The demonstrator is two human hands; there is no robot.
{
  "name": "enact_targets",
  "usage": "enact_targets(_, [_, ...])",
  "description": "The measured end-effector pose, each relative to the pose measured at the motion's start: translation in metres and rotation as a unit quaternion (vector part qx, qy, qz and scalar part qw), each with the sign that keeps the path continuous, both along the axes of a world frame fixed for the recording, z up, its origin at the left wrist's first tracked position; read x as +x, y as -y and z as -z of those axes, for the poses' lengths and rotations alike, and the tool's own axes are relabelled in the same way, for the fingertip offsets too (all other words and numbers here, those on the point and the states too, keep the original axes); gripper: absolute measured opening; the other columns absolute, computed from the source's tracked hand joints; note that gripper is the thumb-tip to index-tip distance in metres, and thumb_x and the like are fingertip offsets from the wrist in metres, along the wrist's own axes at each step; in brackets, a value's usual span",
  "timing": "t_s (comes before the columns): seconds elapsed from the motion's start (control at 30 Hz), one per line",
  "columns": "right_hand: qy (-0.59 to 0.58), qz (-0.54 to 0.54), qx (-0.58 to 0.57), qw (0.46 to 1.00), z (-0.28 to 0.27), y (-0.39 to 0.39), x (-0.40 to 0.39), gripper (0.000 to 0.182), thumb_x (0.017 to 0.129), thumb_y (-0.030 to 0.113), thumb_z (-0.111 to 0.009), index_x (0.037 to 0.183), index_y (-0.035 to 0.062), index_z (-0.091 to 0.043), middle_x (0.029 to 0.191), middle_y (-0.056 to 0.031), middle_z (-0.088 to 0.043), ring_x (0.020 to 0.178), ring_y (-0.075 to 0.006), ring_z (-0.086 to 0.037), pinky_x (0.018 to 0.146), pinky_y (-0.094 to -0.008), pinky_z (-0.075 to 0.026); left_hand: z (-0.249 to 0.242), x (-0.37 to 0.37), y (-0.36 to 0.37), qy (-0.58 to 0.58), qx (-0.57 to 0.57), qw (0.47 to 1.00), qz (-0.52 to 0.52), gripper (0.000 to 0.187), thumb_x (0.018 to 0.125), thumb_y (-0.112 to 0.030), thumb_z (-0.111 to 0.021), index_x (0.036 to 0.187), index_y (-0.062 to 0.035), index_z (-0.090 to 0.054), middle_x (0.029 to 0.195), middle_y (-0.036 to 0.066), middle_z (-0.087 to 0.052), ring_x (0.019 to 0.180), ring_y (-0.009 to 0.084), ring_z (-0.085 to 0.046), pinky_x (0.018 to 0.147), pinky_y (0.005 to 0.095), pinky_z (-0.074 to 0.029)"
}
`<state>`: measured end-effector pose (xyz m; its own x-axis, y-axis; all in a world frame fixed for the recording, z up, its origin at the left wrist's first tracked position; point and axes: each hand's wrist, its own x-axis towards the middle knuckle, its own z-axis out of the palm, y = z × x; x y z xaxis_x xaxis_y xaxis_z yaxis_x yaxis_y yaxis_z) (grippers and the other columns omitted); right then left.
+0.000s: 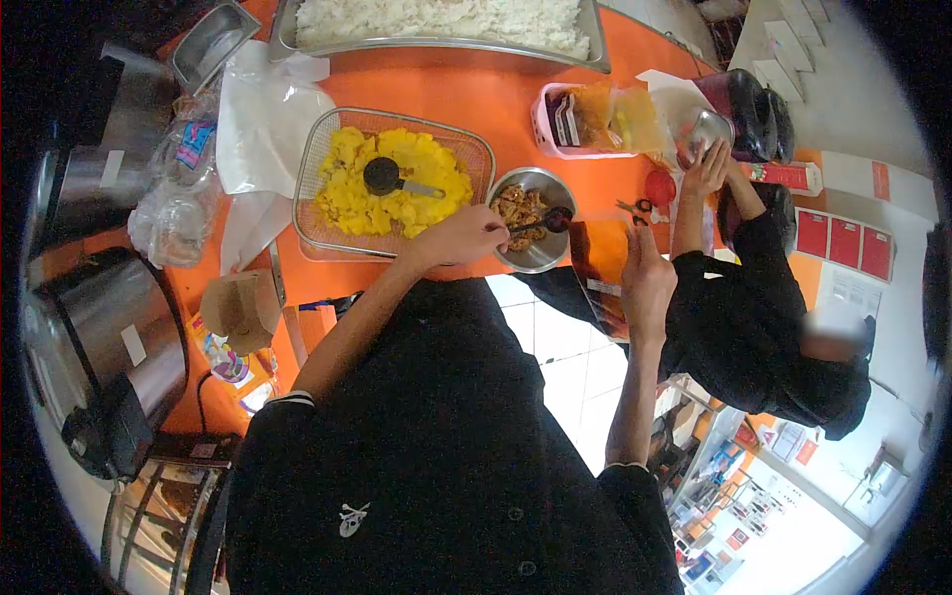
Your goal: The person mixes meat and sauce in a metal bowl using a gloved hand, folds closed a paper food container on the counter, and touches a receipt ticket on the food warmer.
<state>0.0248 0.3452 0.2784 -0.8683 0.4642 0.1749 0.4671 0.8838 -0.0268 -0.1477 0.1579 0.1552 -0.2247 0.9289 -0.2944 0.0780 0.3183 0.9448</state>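
My left hand (pixel 463 236) is closed on the handle of a black spoon (pixel 557 219), whose round head lies over the right side of a steel bowl (pixel 535 260). Shredded brown food (pixel 518 205) fills part of that bowl. In my right hand (pixel 647 281), the top edge of a clear plastic pouch (pixel 600 250) is pinched; it hangs beside the bowl, with orange-brown showing in or through it. Left of the bowl, a wire-mesh basket (pixel 308 159) contains yellow scrambled egg (pixel 342 193), with a black scoop (pixel 382 177) resting on top.
A steel tray of rice (pixel 441 25) stands at the far edge. A pink basket (pixel 543 129) holds filled pouches. Scissors (pixel 635 208) lie near a co-worker's hands (pixel 706 167), which are at a metal container (pixel 709 127). Plastic packaging (pixel 178 213) and a cardboard box (pixel 241 309) are at left.
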Motion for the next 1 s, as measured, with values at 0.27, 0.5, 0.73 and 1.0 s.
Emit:
enact_targets(0.27, [0.001, -0.012, 0.005, 1.0, -0.003, 0.001, -0.007, 0.013, 0.095, 0.017, -0.055, 0.089, 0.0059, -0.057, 0.057, -0.0191, -0.054, 0.051, -0.0324, -0.06, 0.043, -0.0392, -0.043, 0.013, 0.002, -0.001, -0.014, 0.002, 1.0, -0.003, 0.031, 0.09, -0.024, -0.051, 0.081, 0.0002, -0.069, 0.077, 0.014, -0.068, 0.072, 0.0233, -0.063, 0.07, 0.035, -0.049])
enact_targets(0.5, [-0.001, -0.023, 0.016, 1.0, -0.005, 0.001, -0.009, 0.013, 0.095, 0.017, -0.054, 0.088, 0.0064, -0.057, 0.058, -0.019, -0.054, 0.051, -0.0329, -0.06, 0.043, -0.0395, -0.044, 0.019, 0.0, -0.001, -0.02, 0.014, 1.0, -0.001, 0.031, 0.09, -0.023, -0.051, 0.082, 0.0008, -0.068, 0.078, 0.014, -0.068, 0.073, 0.0235, -0.063, 0.071, 0.0352, -0.049])
enact_targets(0.73, [0.006, -0.023, 0.008, 1.0, -0.005, 0.0, -0.006, 0.013, 0.095, 0.016, -0.055, 0.09, 0.0052, -0.058, 0.059, -0.0187, -0.055, 0.05, -0.0317, -0.06, 0.043, -0.0388, -0.044, 0.015, 0.001, -0.001, -0.011, 0.004, 1.0, -0.011, 0.028, 0.09, -0.021, -0.052, 0.083, 0.0007, -0.068, 0.078, 0.013, -0.068, 0.074, 0.0216, -0.063, 0.07, 0.0344, -0.048])
enact_targets(1.0, [0.033, 0.004, -0.001, 0.999, -0.01, 0.0, -0.004, 0.014, 0.094, 0.015, -0.056, 0.098, 0.0029, -0.061, 0.061, -0.0189, -0.057, 0.05, -0.0299, -0.061, 0.044, -0.0374, -0.045, 0.022, 0.003, -0.003, -0.012, 0.011, 1.0, -0.015, 0.029, 0.09, -0.022, -0.053, 0.082, 0.0002, -0.069, 0.078, 0.013, -0.067, 0.073, 0.0212, -0.063, 0.07, 0.0338, -0.048])
